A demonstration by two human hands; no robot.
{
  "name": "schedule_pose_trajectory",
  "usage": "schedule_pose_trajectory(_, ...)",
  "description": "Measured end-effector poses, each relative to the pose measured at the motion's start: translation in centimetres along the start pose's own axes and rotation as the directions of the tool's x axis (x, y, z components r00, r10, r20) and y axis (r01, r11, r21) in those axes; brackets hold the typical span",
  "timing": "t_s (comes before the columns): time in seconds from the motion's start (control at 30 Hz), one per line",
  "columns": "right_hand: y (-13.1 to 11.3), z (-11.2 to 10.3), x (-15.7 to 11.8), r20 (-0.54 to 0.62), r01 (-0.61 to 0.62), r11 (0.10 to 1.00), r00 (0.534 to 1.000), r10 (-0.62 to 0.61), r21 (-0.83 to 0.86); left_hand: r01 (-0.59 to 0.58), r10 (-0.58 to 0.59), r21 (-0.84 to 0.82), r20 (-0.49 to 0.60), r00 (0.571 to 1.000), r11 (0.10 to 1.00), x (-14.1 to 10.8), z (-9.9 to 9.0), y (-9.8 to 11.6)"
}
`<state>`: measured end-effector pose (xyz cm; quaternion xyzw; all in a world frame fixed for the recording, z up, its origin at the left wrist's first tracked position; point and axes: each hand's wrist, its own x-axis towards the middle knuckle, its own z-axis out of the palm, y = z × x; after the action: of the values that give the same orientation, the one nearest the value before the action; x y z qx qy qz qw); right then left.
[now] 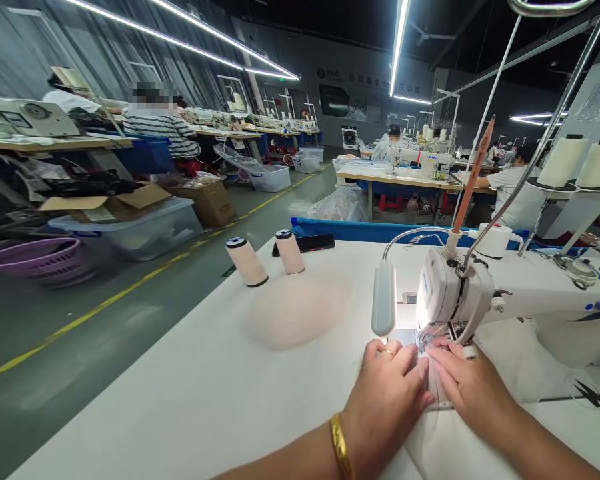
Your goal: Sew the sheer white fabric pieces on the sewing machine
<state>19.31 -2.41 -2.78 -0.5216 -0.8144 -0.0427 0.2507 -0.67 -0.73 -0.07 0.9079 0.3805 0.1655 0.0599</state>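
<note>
A white sewing machine (520,293) stands on the right of the white table, its needle area lit. Just left of the presser foot, my left hand (387,393), with a ring and a gold bangle at the wrist, has its fingers curled and pressed together on white fabric (443,443). On the other side my right hand (475,383) holds the same cloth, fingertips close to the needle. The fabric trails toward me beneath both wrists, and more white cloth (510,353) lies under the machine arm. My hands hide the edge being held.
Two pale thread spools (247,261) and a flat black object (317,243) sit at the table's far edge. A small lamp (384,300) hangs left of the needle. Red-handled snips (597,400) lie at right. Thread cones (563,160) stand behind; other people work at machines farther off.
</note>
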Motion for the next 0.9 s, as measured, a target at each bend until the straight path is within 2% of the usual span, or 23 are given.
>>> schedule_pose_trajectory(0.1,0.1,-0.1,-0.5,-0.008,0.011,1.000,1.000,-0.011,-0.011,-0.002,0.003,-0.012,0.012,1.000,1.000,-0.1,-0.2,-0.3)
schedule_pose_trajectory(0.17,-0.1,-0.9,-0.9,0.005,0.050,0.998,0.999,-0.051,0.023,-0.022,0.023,-0.055,0.021,1.000,0.998,-0.3,-0.9,-0.7)
schedule_pose_trajectory(0.27,-0.9,-3.3,-1.2,0.124,0.111,0.977,0.983,-0.135,0.181,-0.137,0.151,-0.135,0.101,0.983,0.981,-0.7,-2.4,-1.6)
schedule_pose_trajectory(0.33,-1.4,-4.6,-1.2,0.243,0.089,0.961,0.958,-0.154,0.261,-0.221,0.245,-0.150,0.166,0.955,0.964,-0.9,-3.0,-2.2)
schedule_pose_trajectory(0.4,-1.5,-5.0,-1.0,0.302,0.083,0.955,0.938,-0.171,0.285,-0.265,0.287,-0.142,0.168,0.943,0.954,-0.9,-2.7,-2.6)
schedule_pose_trajectory(0.43,-1.4,-4.9,-1.0,0.303,0.088,0.953,0.936,-0.178,0.290,-0.269,0.289,-0.147,0.133,0.948,0.952,-0.9,-2.3,-2.8)
schedule_pose_trajectory(0.53,-0.9,-3.8,-1.1,0.239,0.080,0.945,0.957,-0.162,0.318,-0.242,0.242,-0.226,-0.026,0.970,0.944,-0.4,-0.4,-3.1)
schedule_pose_trajectory(0.6,-0.7,-3.2,-1.1,0.175,0.042,0.934,0.978,-0.111,0.356,-0.203,0.187,-0.309,-0.081,0.979,0.929,0.1,0.5,-3.1)
schedule_pose_trajectory(0.73,-1.0,-2.7,-0.7,0.074,-0.097,0.907,0.995,0.073,0.409,-0.092,0.072,-0.430,-0.063,0.995,0.898,1.0,0.5,-2.5)
schedule_pose_trajectory(0.9,-1.2,-2.3,-0.1,0.049,-0.220,0.836,0.973,0.227,0.503,-0.002,-0.019,-0.415,-0.047,0.999,0.910,1.9,0.3,-2.1)
